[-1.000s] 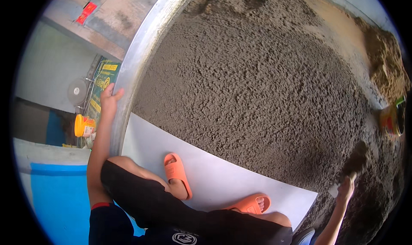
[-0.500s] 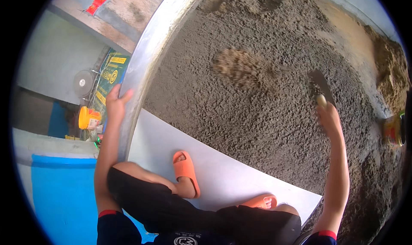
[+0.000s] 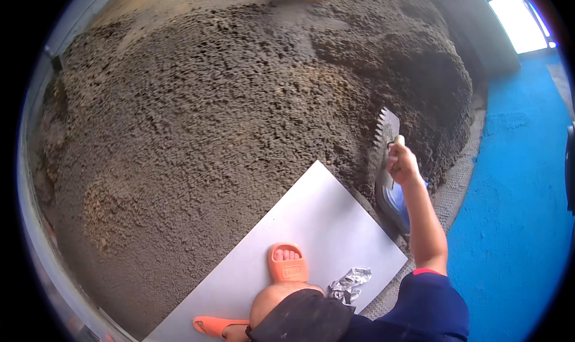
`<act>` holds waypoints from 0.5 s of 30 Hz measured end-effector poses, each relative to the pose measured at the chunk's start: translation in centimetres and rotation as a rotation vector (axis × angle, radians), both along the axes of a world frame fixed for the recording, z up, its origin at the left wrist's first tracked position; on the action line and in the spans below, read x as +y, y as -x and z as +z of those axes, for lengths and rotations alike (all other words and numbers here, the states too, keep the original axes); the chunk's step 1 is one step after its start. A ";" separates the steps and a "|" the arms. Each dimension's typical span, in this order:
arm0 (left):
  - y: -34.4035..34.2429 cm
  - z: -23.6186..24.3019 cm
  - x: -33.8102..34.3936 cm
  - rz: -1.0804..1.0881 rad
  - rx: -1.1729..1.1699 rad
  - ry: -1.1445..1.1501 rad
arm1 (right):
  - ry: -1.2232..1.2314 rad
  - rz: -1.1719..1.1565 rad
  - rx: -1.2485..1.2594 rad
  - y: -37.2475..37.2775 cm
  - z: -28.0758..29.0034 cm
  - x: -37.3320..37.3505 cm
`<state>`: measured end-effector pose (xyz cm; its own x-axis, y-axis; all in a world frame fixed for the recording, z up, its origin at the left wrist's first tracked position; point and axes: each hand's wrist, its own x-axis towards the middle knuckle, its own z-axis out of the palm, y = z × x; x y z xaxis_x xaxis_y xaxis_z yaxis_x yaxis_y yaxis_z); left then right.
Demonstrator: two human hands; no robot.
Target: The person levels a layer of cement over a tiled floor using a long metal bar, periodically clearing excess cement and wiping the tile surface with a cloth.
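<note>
The right hand (image 3: 402, 164) is clenched around the handle of a notched trowel (image 3: 383, 139). The handle end is seen as a small pale tip just above the fist. The blade is held nearly on its edge, and its long axis runs up and away from the hand, a little tilted to the left, with the toothed side turned to the left. The blade stands against the mortar bed (image 3: 209, 120), at the foot of the darker heap of mortar (image 3: 413, 72) which rises up and to the right of the grip. So the rough grey surface that is spread lies to the left of the blade, and the heap lies just beyond it.

Just under the hand, a blue and white object (image 3: 395, 201) is seen, but its kind cannot be told. Below and left of the grip a pale tile (image 3: 305, 222) is laid flat. On it an orange sandal (image 3: 287, 264) is placed, and a crumpled foil piece (image 3: 350, 281) lies beside it. To the right the floor is blue (image 3: 515, 222).

The left hand is not in view, so only the right hand is near the trowel.
</note>
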<state>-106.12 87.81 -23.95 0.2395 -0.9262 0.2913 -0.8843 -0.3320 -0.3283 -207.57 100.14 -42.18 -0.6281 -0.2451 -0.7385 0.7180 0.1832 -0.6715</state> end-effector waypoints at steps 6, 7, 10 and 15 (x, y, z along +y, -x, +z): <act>3.7 -1.6 -5.2 -0.088 0.264 0.117 | -0.150 -0.061 0.349 13.5 -4.6 0.3; 6.1 1.5 -4.4 -0.091 0.243 0.197 | -0.127 -0.070 0.340 15.1 -6.2 -1.6; 4.2 1.7 -5.0 -0.198 0.041 0.181 | -0.197 -0.071 0.332 21.2 -7.5 -4.4; 4.8 5.3 -2.8 0.311 0.743 0.238 | -0.774 0.235 0.607 23.2 -13.4 -10.7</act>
<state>-110.91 85.03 -18.69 0.6807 -0.7197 0.1366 -0.6995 -0.5833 0.4129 -230.80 89.43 -55.58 -0.9478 0.0002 -0.3187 0.1843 0.8162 -0.5476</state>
